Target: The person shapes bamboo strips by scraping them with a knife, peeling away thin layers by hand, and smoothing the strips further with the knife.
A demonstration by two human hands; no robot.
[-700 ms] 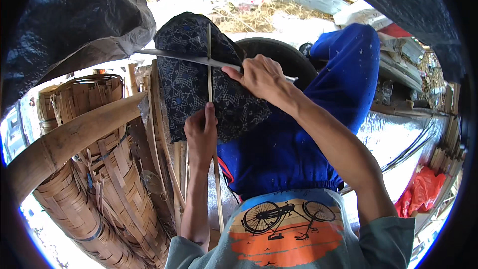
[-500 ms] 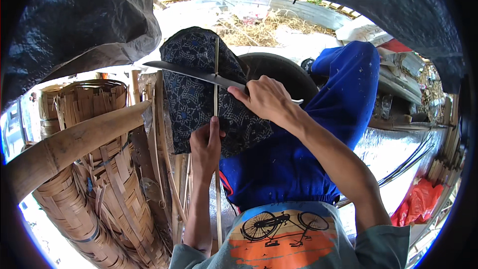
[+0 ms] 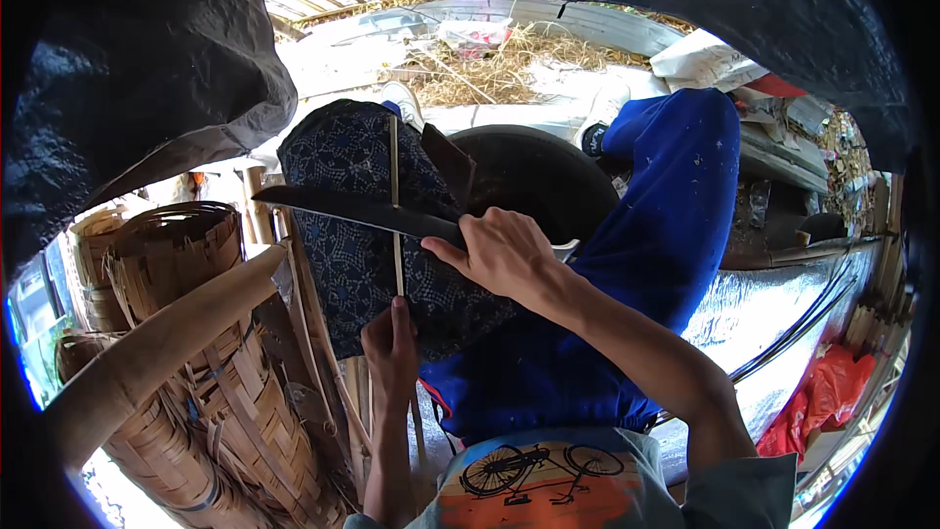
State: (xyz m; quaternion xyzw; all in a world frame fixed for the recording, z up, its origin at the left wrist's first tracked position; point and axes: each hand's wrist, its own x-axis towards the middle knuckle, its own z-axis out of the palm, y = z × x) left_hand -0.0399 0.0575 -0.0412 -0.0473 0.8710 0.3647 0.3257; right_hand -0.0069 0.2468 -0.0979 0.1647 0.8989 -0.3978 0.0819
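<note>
My right hand (image 3: 504, 250) is closed round the handle of a long knife (image 3: 343, 213). The dark blade points left and lies across a thin pale strip (image 3: 395, 162), which looks like split bamboo. My left hand (image 3: 392, 345) pinches the strip's near part, thumb on top, a short way below the blade. Beneath both lies a dark blue patterned cloth (image 3: 338, 269), draped over my left leg. The strip runs lengthwise along the cloth, and its lower end hangs below my left hand. My right fist hides most of the knife's handle.
Tall woven bamboo baskets (image 3: 176, 255) stand at left, with a thick bamboo pole (image 3: 166, 343) slanting across them. A round black tub (image 3: 539, 176) sits beyond my right hand. Black sheeting (image 3: 147, 49) hangs overhead. Straw (image 3: 490, 73) lies far ahead; a red plastic bag (image 3: 822, 392) lies right.
The whole view has shifted, so cloth, hands and knife appear lower and further left. More of the tub shows, and shoes appear at the far side. Both hands keep their holds.
</note>
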